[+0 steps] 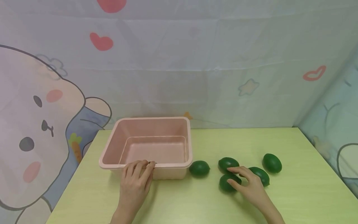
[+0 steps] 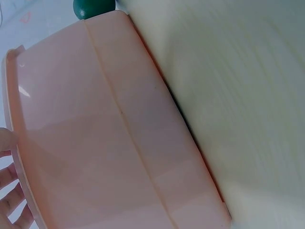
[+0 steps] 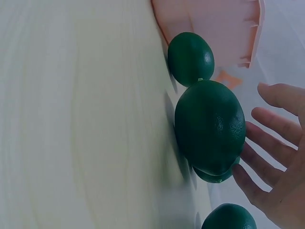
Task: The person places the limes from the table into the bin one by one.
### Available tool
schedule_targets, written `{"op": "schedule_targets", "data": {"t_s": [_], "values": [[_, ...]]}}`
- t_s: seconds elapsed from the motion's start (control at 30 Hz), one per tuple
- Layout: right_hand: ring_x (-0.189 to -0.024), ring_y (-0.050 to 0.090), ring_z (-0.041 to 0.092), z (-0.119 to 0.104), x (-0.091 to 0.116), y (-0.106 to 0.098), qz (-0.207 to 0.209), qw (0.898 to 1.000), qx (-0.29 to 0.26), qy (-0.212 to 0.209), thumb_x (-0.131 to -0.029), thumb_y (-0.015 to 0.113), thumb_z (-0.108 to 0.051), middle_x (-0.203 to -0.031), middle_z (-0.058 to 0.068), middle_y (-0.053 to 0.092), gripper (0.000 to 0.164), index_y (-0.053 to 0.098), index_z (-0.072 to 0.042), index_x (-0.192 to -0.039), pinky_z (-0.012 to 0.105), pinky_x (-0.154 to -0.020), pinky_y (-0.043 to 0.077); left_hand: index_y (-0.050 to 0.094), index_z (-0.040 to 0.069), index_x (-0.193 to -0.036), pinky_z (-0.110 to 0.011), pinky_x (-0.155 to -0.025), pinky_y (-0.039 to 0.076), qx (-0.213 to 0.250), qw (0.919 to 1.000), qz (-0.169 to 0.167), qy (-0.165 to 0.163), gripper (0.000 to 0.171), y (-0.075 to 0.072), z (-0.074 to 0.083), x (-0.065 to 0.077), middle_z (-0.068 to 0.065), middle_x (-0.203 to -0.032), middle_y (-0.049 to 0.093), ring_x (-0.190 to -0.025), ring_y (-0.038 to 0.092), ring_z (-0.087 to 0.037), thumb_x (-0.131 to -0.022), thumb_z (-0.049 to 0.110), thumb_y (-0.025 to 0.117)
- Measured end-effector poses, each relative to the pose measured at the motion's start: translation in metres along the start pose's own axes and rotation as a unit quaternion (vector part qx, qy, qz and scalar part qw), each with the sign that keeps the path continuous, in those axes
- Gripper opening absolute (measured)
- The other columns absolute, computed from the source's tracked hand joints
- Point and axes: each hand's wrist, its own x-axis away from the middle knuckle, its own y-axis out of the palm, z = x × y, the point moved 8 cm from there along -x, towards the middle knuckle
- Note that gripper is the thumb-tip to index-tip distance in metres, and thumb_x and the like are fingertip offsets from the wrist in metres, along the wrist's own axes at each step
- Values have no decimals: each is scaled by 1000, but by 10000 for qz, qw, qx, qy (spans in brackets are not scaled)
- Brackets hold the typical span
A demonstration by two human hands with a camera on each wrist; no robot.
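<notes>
A pink plastic basin stands on the left part of the table. My left hand grips its front rim, fingers curled over the edge; in the left wrist view the fingers show at that rim. Over on the right, my right hand hovers above a group of dark green limes with thumb and fingers spread. Its fingertips are right at the front lime and the lime behind it. Another lime lies partly behind this hand. In the right wrist view a large lime is beside the spread fingers.
One lime lies close to the basin's right side. Farther right is another lime. The light yellow-green table ends at a printed cloth backdrop behind and at the sides. No limes show inside the basin.
</notes>
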Motion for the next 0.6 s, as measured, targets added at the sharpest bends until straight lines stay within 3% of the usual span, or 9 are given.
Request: {"op": "schedule_targets", "data": {"t_s": [0.2,0.6], "values": [[-102,57,6,3,1,-1,-35,10000,29,-9,-83,74,-29,-111,-8,67,36,66,-21,-117,30,-86,52,71,10,-99,-42,-82,44,11,10000,6,8,32,0,0,0,-8,-93,65,-91,57,-29,-102,27,44],[-104,53,0,8,2,3,-152,9999,45,-53,-82,75,-28,-114,-8,66,38,66,-17,-117,29,-84,53,71,10,-99,-42,-82,44,55,10000,16,1,32,0,0,0,-8,-93,65,-90,57,-29,-102,26,43]]}}
